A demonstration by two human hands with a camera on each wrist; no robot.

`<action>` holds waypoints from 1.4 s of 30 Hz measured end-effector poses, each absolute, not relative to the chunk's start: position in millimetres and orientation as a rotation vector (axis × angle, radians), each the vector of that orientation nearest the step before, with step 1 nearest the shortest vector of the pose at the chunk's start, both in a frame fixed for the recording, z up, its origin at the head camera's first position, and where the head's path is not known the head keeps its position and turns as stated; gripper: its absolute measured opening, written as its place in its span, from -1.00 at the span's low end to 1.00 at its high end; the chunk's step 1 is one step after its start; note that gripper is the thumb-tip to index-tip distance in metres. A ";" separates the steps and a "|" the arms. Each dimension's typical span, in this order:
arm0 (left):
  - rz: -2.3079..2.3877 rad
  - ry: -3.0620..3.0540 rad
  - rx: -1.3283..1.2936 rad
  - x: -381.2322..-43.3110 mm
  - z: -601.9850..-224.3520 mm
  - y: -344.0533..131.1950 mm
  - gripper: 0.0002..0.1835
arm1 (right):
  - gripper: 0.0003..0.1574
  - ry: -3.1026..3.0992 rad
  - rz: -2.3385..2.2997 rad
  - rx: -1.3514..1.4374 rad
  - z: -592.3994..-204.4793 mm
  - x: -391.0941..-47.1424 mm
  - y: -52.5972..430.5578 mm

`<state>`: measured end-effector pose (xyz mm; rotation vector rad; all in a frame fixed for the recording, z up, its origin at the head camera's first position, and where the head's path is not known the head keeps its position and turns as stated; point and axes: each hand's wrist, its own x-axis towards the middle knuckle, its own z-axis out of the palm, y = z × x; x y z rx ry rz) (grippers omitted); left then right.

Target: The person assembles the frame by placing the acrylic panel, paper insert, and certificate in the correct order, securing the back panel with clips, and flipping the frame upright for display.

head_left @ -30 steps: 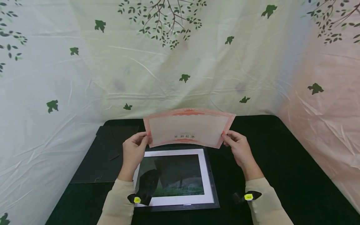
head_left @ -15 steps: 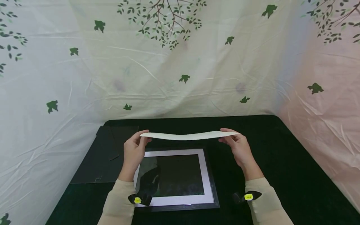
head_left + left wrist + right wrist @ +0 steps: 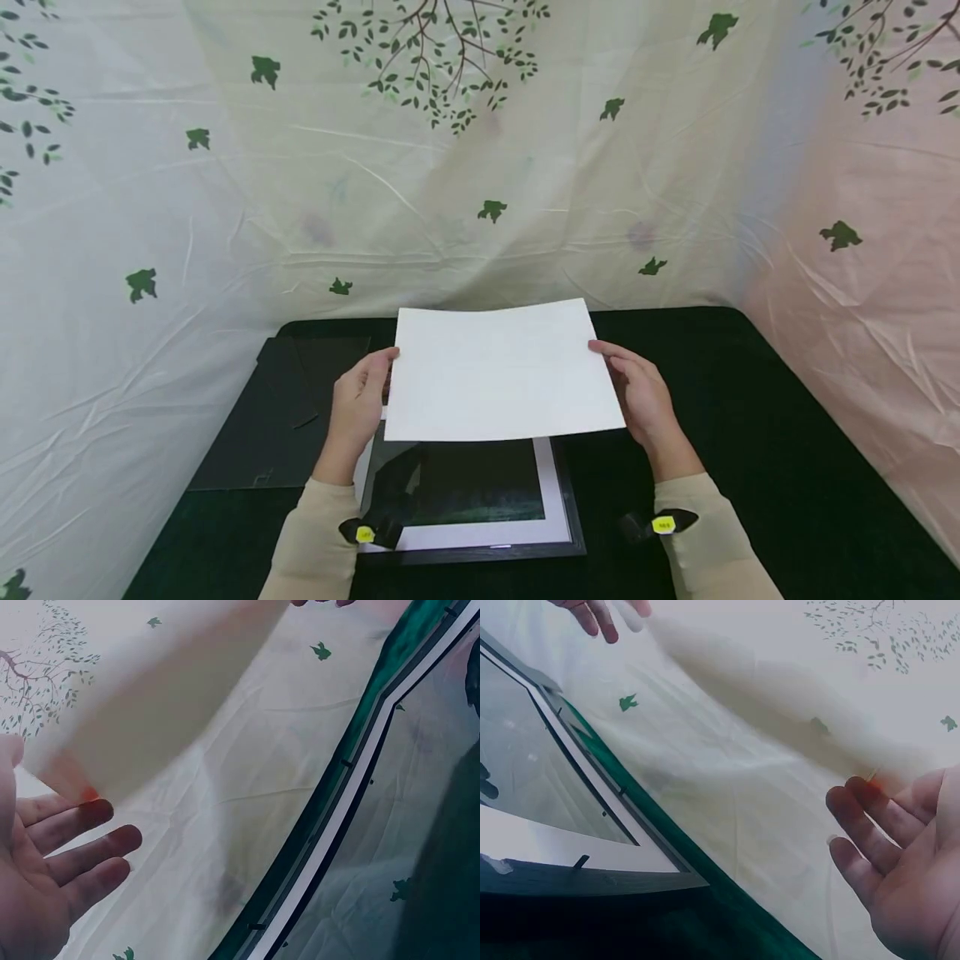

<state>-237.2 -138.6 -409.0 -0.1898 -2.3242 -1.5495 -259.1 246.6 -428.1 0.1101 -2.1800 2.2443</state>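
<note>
A certificate (image 3: 502, 375), its blank white side now facing up toward me, is held over the table between both hands. My left hand (image 3: 356, 417) pinches its left edge, and my right hand (image 3: 647, 400) pinches the right edge. In the left wrist view, an orange-red patch of its border shows by the left fingertips (image 3: 94, 812); the other fingers spread loosely below. The right wrist view has the sheet pinched the same way. Beneath it lies a black picture frame (image 3: 576, 533) with a white mat (image 3: 555, 500) and dark glassy middle, its far part hidden by the certificate.
A black backing board (image 3: 247, 425) lies on the dark green tablecloth (image 3: 750, 433) to the left of the frame. Small black tabs (image 3: 581, 862) stick up along the frame's edge. A pale curtain (image 3: 420, 208) with printed leaves hangs behind the table.
The certificate has been flipped: its pink-bordered side with upside-down characters faced me, then it was edge-on, and now its blank back shows. Both hands stay at its sides.
</note>
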 end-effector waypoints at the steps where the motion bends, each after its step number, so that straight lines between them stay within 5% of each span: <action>1: -1.537 -2.351 -0.199 -237.7 -410.0 -138.8 -0.49 | -0.41 -2.199 2.230 0.102 -429.0 -259.7 246.5; 8: -1.454 -2.458 -0.245 -240.7 -413.3 -137.7 -0.58 | -0.42 -2.266 2.166 0.050 -431.5 -262.5 244.5; 42: -1.162 -2.845 -0.257 -235.6 -411.8 -177.5 -0.42 | -0.35 -2.777 1.917 0.402 -445.2 -259.8 231.7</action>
